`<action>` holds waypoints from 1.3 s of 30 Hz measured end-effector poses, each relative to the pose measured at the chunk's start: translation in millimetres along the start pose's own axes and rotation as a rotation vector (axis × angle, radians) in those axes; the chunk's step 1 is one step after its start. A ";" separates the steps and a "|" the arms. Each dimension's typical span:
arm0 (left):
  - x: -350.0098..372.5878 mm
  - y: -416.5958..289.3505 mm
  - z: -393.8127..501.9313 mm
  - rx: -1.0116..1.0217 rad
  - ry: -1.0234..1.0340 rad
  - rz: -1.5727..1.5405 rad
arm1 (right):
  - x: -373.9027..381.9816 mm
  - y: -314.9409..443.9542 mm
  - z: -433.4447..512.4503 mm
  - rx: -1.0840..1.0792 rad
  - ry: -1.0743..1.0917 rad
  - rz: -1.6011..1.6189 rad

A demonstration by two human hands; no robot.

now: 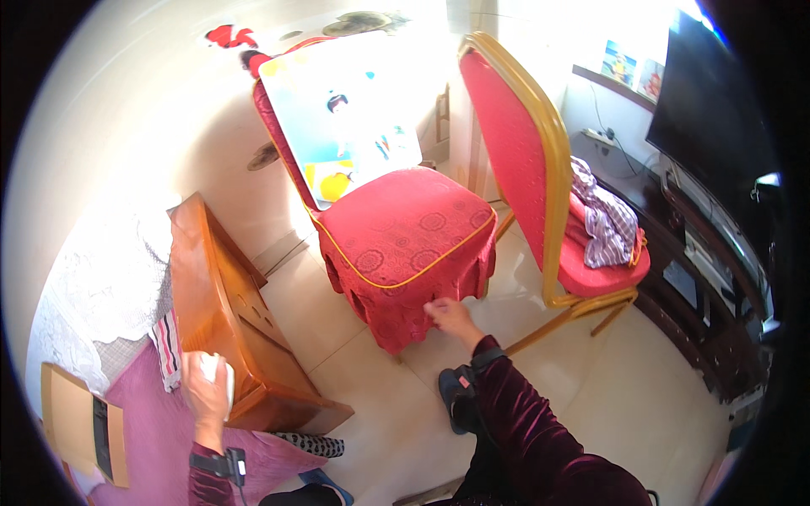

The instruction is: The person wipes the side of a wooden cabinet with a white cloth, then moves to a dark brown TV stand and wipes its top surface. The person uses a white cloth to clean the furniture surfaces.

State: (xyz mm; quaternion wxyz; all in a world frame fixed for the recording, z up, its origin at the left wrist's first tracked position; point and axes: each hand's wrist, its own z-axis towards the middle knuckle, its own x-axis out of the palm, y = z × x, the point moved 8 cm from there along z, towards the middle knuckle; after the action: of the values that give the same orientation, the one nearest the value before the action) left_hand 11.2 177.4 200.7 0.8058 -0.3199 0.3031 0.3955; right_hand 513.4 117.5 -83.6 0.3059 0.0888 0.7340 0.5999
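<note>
My left hand (pixel 204 392) is closed around a white item (pixel 226 379), perhaps a folded cloth or paper, mostly covered by the fingers. It is over the near end of an orange-brown wooden armrest (pixel 209 291); contact with the wood cannot be made out. My right hand (pixel 452 318) hangs with loosely bent fingers and nothing visible in it. Behind its fingertips is the skirt of a red fabric chair cover (pixel 398 316); whether they touch is unclear. A board with a printed child figure (pixel 342 126) leans against the backrest of that covered chair.
To the right, a gold-framed red chair (pixel 550 158) bears a striped cloth (pixel 604 221). Beyond it are a dark TV cabinet (pixel 683 341) and a television (pixel 709 107). An open cardboard box (pixel 69 405) rests on a pink cover (pixel 142 436) at left. My shoe (pixel 452 398) is on the tiled floor (pixel 607 392).
</note>
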 end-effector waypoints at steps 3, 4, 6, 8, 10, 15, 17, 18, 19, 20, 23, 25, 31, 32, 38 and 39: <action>-5.3 31.7 16.8 -0.088 0.003 -0.018 | -27.7 -32.9 23.3 0.278 -0.045 0.528; -6.6 37.5 17.2 -0.100 0.006 -0.022 | -30.8 -34.8 32.1 0.312 -0.072 0.597; -2.6 41.4 18.0 -0.080 0.076 -0.037 | -26.7 -34.8 46.9 0.386 -0.122 0.740; -1.2 42.6 19.1 -0.074 0.118 -0.040 | -11.6 -24.0 63.6 0.440 -0.079 0.919; -2.0 39.0 19.8 -0.049 0.107 -0.024 | 8.0 -5.9 80.2 0.443 -0.082 1.123; -2.7 34.5 20.1 -0.099 0.082 -0.004 | 22.1 33.0 84.5 0.337 -0.032 1.204; 0.6 30.9 21.6 -0.108 0.103 -0.036 | 26.5 41.0 80.4 0.356 -0.032 1.244; 3.4 28.7 23.8 -0.101 0.124 -0.048 | 30.6 42.5 76.9 0.367 -0.042 1.243; 6.1 26.7 27.5 -0.090 0.134 -0.050 | 36.0 44.8 75.8 0.375 -0.055 1.245; 8.1 23.3 30.3 -0.063 0.132 -0.059 | 43.2 46.4 75.6 0.388 -0.069 1.252; 15.9 21.9 38.2 -0.046 0.182 -0.089 | 68.9 50.5 77.6 0.375 -0.100 1.235; 18.0 21.5 38.0 -0.047 0.209 -0.091 | 92.6 57.3 81.2 0.347 -0.027 1.291; 21.9 22.0 40.8 -0.061 0.240 -0.116 | 138.9 71.0 95.1 0.293 -0.064 1.404; 21.2 20.3 41.3 -0.041 0.229 -0.134 | 144.5 74.7 97.9 0.269 -0.082 1.401; 21.2 17.7 42.3 -0.021 0.214 -0.128 | 161.4 92.3 104.9 0.232 -0.098 1.432; 20.3 16.2 42.5 -0.009 0.206 -0.130 | 161.7 96.2 105.4 0.206 -0.082 1.434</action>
State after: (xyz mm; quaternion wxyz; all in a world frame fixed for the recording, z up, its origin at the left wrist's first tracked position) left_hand 17.9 226.3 207.2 0.7930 -0.3813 0.3612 0.3088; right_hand 420.3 310.5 -58.9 -0.1455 0.5991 0.5359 0.5768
